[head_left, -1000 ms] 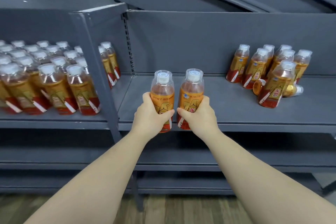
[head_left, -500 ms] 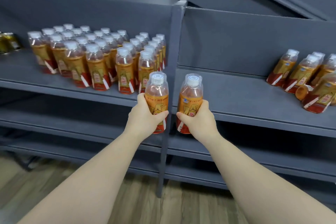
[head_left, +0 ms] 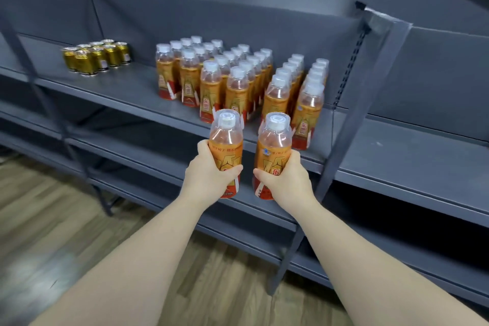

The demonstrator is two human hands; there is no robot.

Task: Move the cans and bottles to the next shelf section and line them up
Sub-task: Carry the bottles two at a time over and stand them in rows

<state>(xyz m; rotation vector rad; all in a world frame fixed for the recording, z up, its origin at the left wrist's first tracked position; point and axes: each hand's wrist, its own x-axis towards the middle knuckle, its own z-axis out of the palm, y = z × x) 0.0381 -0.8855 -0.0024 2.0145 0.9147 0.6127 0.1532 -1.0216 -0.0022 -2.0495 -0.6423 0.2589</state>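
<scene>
**Left bottle** [head_left: 226,137]: carried upright in the left grip [head_left: 209,178], which is clamped round the labelled lower body with the thumb across the front. It hangs in the air in front of the shelf [head_left: 127,92] lip, just before the front of the rows.

**Right bottle** [head_left: 274,140]: carried the same way in the right grip [head_left: 285,180], which is wrapped round the label. It is beside the left bottle, and the two do not touch.

**Hold, judged:** gripping low and upright leaves each base free to go straight down, so both can be set in line at once.

**Rows** [head_left: 238,79]: bottles stand upright in files running front to back, close together, left of the post [head_left: 352,119]. The two right-hand files stand slightly apart from the main block. The likely slots are at the file fronts, nearest the lip.

**Cans** [head_left: 98,57]: a gold cluster, upright and well apart to the left on the same shelf.

**Look of the bottles:** clear plastic with rounded shoulders and a white cap under a clear dome. The drink is amber, and the label is orange with a red foot and a white slash.
</scene>
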